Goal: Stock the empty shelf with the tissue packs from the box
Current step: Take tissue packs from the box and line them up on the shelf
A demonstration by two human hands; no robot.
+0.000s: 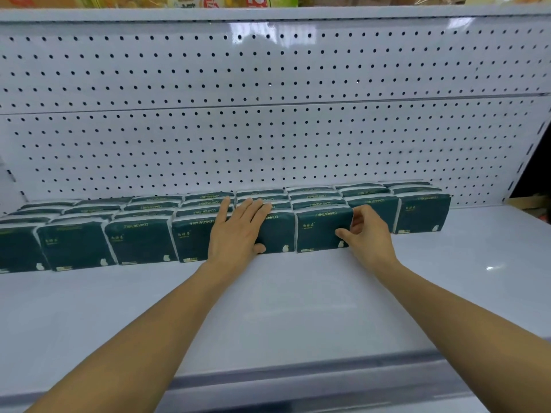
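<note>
Dark green tissue packs stand in several rows along the back of the white shelf, against the pegboard. My left hand lies flat with straight fingers on the front and top of a middle pack. My right hand grips the right edge of the neighbouring front pack, thumb on its face and fingers curled round its side. The box is out of view.
The white pegboard back wall rises behind the packs. An upper shelf with colourful goods runs along the top. A grey price rail edges the shelf front. Bare shelf surface lies in front of and right of the packs.
</note>
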